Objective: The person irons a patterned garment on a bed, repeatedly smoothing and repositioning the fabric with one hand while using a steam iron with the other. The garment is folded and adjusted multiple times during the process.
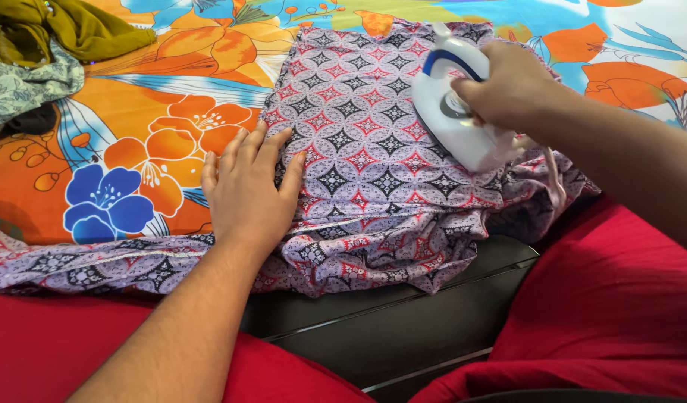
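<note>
On the flowered bedsheet (164, 89), orange and blue print, lies a patterned cloth (366, 127): grey-lilac with red and black diamond motifs. Cloth spread flat in the upper centre, bunched in folds along the near edge, one strip trailing off to the left across the sheet's lower border.

Right hand (511, 82) clamped around the handle of a white iron (455, 112) with a blue stripe. Iron sits soleplate-down on the cloth's right part, nose pointing away from the person. Its cord (556, 175) hangs off the back end over the cloth's right edge.

Left hand (246, 186) flat, palm down, fingers spread, gripping nothing. Fingers and thumb rest on the cloth's left edge; heel of the hand over the sheet. Hands well apart, iron between them and to the right.

Top left corner: pile of other clothes (38, 52), olive-green piece on top of a pale printed one. Near edge: dark panel (388, 328) under the cloth's folds, red fabric (604, 313) either side of it.
</note>
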